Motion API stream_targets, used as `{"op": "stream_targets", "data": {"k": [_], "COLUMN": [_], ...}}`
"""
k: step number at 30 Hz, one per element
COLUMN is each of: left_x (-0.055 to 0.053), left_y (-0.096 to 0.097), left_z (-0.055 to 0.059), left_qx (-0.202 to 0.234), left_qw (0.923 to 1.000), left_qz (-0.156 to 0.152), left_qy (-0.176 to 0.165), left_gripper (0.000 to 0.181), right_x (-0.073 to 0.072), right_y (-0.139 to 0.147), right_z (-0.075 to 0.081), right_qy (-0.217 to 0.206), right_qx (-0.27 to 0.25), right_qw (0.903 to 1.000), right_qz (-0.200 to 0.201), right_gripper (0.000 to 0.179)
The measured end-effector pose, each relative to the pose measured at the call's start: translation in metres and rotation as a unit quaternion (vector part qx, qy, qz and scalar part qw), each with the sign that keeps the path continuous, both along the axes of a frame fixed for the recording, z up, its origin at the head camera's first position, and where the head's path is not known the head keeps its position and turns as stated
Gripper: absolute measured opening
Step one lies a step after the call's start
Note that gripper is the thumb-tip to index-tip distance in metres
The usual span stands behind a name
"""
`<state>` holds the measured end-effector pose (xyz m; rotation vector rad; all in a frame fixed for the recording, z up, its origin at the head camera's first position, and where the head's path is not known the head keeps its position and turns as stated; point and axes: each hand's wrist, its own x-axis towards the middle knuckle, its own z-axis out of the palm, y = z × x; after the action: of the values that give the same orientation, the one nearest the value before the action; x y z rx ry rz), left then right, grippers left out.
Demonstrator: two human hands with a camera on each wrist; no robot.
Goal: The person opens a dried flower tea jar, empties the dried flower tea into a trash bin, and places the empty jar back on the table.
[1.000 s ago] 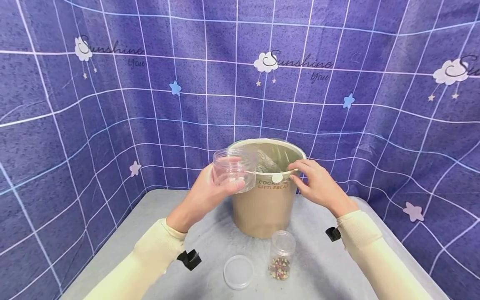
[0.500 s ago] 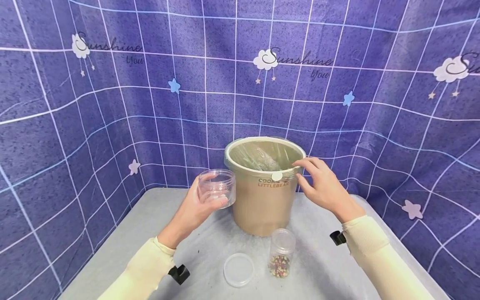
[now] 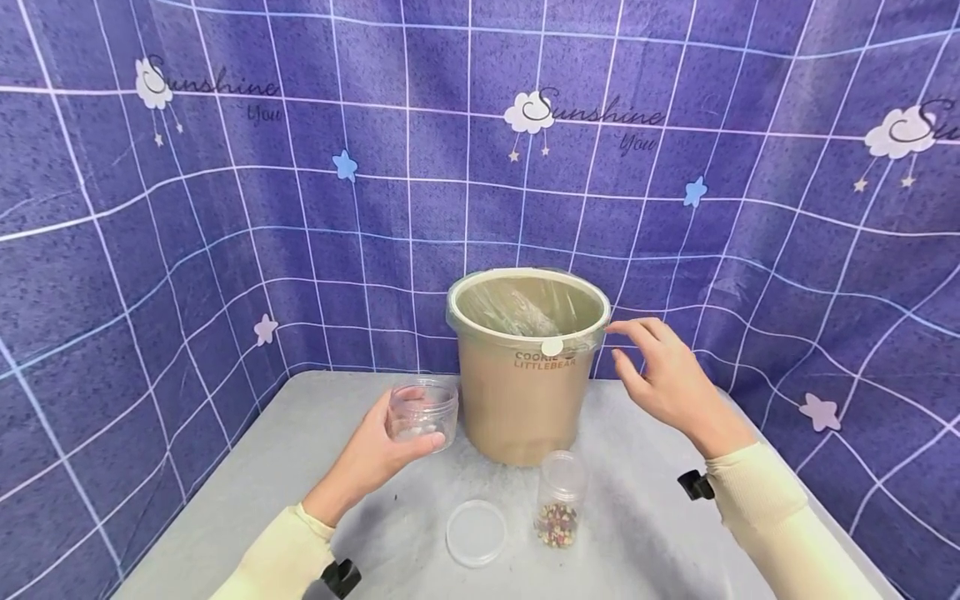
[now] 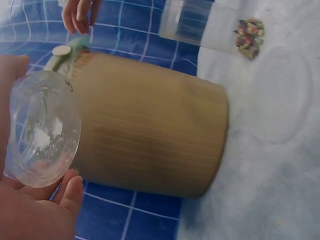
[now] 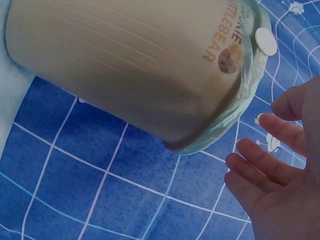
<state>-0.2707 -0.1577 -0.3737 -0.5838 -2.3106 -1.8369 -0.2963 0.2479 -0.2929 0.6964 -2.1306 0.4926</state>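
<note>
My left hand (image 3: 386,446) grips a clear, wide plastic jar (image 3: 424,414) that has no lid on, just left of a tan trash can (image 3: 521,408). White spots show on the jar (image 4: 47,132) in the left wrist view. Off the can's right side, my right hand (image 3: 667,379) holds nothing, its fingers loosely bent near the rim. In the right wrist view those fingers (image 5: 262,165) stand apart from the can (image 5: 135,65). A clear bag (image 3: 517,310) lines the can and folds over its rim.
In front of the can stands a clear jar (image 3: 559,500) with dried flower buds (image 3: 556,525) at its bottom. A round clear lid (image 3: 477,533) lies flat to its left on the grey table (image 3: 300,433). Blue gridded curtain (image 3: 405,167) hangs behind and at both sides.
My left hand has carried the wide jar down and left, from over the can's rim to beside the can. My right hand has come off the rim and moved right.
</note>
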Motion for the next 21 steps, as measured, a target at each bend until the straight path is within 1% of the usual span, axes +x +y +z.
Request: {"op": "stream_targets", "data": {"k": [2,5,8,10,12,15,18,21], "left_x": [0.0,-0.001,0.0,0.002,0.004,0.006,0.009,0.012], "left_y": [-0.003,-0.005,-0.007,-0.008,-0.01,-0.012,-0.014,-0.016], "left_z": [-0.006,-0.017,-0.028,-0.034,-0.038,-0.043,-0.047,-0.052], "left_qx": [-0.012,-0.023,-0.049,-0.064,-0.077,-0.083,-0.083,-0.088], "left_qw": [0.9999,0.9997,0.9986,0.9975,0.9962,0.9954,0.9948,0.9936], "left_qz": [0.01,0.009,0.015,0.026,0.033,0.039,0.04,0.049], "left_qy": [-0.003,-0.007,-0.012,-0.017,-0.022,-0.028,-0.042,-0.053], "left_gripper": [0.072,0.072,0.072,0.073,0.074,0.077,0.08,0.085], "right_x": [0.002,0.003,0.004,0.005,0.007,0.009,0.01,0.011], "right_y": [0.002,0.006,0.009,0.011,0.013,0.016,0.018,0.019], "right_z": [0.0,-0.002,-0.007,-0.012,-0.017,-0.024,-0.03,-0.035], "right_qy": [0.001,0.002,-0.002,-0.006,-0.009,-0.012,-0.019,-0.026], "right_qx": [-0.001,-0.004,-0.005,-0.002,0.003,0.011,0.017,0.021], "right_qw": [1.0,0.9999,0.9998,0.9998,0.9997,0.9996,0.9994,0.9993], "right_qz": [-0.004,-0.012,-0.017,-0.02,-0.021,-0.024,-0.023,-0.018], "right_gripper": [0.032,0.032,0.032,0.032,0.032,0.031,0.031,0.031]}}
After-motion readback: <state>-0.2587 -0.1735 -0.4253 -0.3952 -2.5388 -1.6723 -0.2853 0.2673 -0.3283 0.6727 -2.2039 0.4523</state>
